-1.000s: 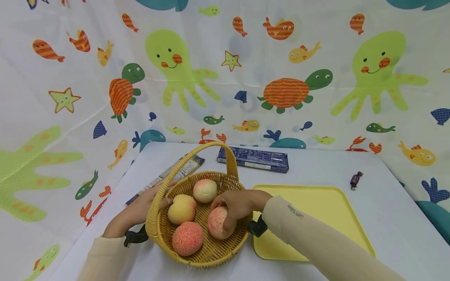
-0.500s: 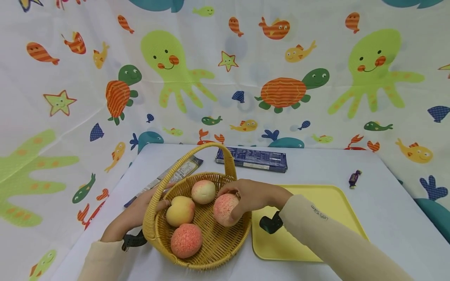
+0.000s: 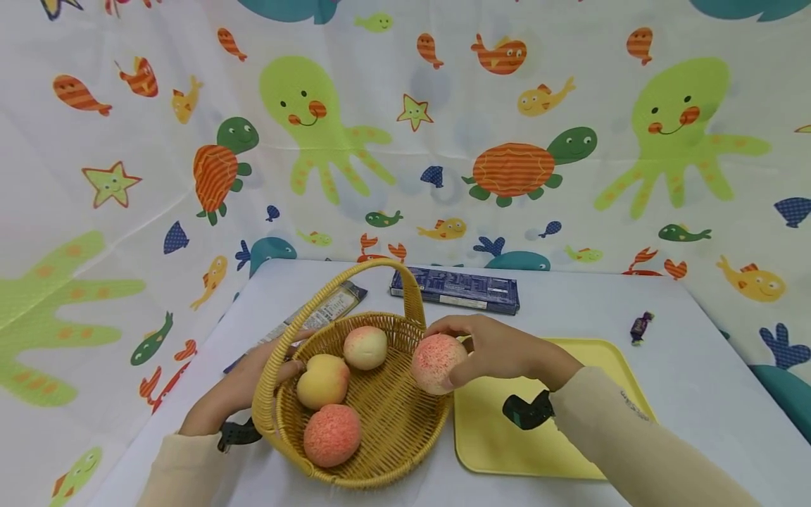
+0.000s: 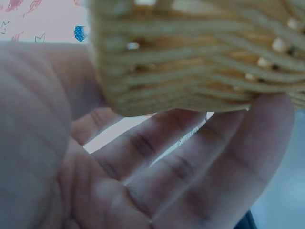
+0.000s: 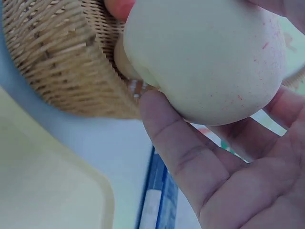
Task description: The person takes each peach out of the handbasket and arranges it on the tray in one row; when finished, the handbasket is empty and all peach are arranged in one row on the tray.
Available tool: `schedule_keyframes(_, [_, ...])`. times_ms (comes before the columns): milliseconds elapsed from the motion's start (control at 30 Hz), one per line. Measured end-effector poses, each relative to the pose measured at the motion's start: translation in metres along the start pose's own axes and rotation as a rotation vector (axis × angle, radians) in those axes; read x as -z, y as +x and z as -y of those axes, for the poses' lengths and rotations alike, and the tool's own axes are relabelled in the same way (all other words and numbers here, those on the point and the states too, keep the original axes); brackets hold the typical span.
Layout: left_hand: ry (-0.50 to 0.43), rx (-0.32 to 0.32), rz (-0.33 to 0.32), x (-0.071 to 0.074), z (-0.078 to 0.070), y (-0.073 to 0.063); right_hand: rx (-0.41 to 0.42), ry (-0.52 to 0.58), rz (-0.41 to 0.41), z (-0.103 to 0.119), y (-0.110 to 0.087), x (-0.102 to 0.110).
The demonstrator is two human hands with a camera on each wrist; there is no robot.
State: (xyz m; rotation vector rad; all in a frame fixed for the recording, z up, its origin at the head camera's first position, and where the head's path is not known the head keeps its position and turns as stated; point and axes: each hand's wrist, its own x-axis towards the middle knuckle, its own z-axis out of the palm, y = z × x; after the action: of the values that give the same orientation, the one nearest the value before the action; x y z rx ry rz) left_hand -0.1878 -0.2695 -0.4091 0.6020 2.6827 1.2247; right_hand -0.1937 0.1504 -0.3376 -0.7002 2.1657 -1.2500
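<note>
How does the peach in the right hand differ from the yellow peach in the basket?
In the head view, the held peach is speckled pink and white, while the yellow peach is mostly yellow with a reddish side. The right hand grips the held peach at the basket's right rim; the yellow peach sits inside, near the left wall, with no hand gripping it. Both are rounded.

Head view bright; left wrist view dim, soft.

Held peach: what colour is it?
The peach is cream with pink speckles, clearest in the head view.
</note>
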Motion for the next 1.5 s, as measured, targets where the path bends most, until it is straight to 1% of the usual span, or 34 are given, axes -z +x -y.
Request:
schedule_keyframes(67, [0.024, 0.016, -0.006, 0.002, 0.001, 0.000, 0.004, 0.017, -0.022, -0.003, -0.004, 0.003])
schedule_keyframes(167, [0.019, 0.051, -0.003, 0.003, 0.002, 0.000, -0.007, 0.053, -0.054, -0.009, -0.010, 0.007])
schedule_keyframes(333, [0.035, 0.075, -0.006, 0.003, 0.005, -0.001, -0.019, 0.084, -0.102, -0.021, -0.019, 0.011])
schedule_keyframes(433, [0.020, 0.081, -0.008, 0.002, 0.004, -0.001, -0.040, 0.091, -0.127, -0.030, -0.022, 0.012])
schedule_keyframes(567, [-0.025, 0.095, -0.008, 0.001, 0.004, -0.003, -0.074, 0.118, -0.156, -0.042, -0.024, 0.009])
schedule_keyframes(633, [-0.040, 0.101, -0.005, 0.000, 0.004, -0.005, -0.073, 0.134, -0.164, -0.049, -0.023, 0.007])
schedule_keyframes(800, [-0.050, 0.098, 0.001, 0.000, 0.005, -0.006, -0.072, 0.153, -0.185, -0.063, -0.022, 0.002])
schedule_keyframes(967, [-0.070, 0.099, 0.008, 0.002, 0.004, -0.003, -0.088, 0.127, -0.220, -0.077, -0.022, -0.002])
schedule_keyframes(1067, [-0.077, 0.085, 0.018, 0.002, 0.004, -0.001, -0.092, 0.117, -0.233, -0.084, -0.022, -0.004])
schedule_keyframes(1267, [-0.062, 0.092, 0.011, 0.001, 0.003, 0.000, -0.088, 0.145, -0.236, -0.093, -0.022, -0.008])
schedule_keyframes(1500, [-0.089, 0.102, 0.017, 0.001, 0.002, 0.000, -0.073, 0.165, -0.238, -0.098, -0.023, -0.010])
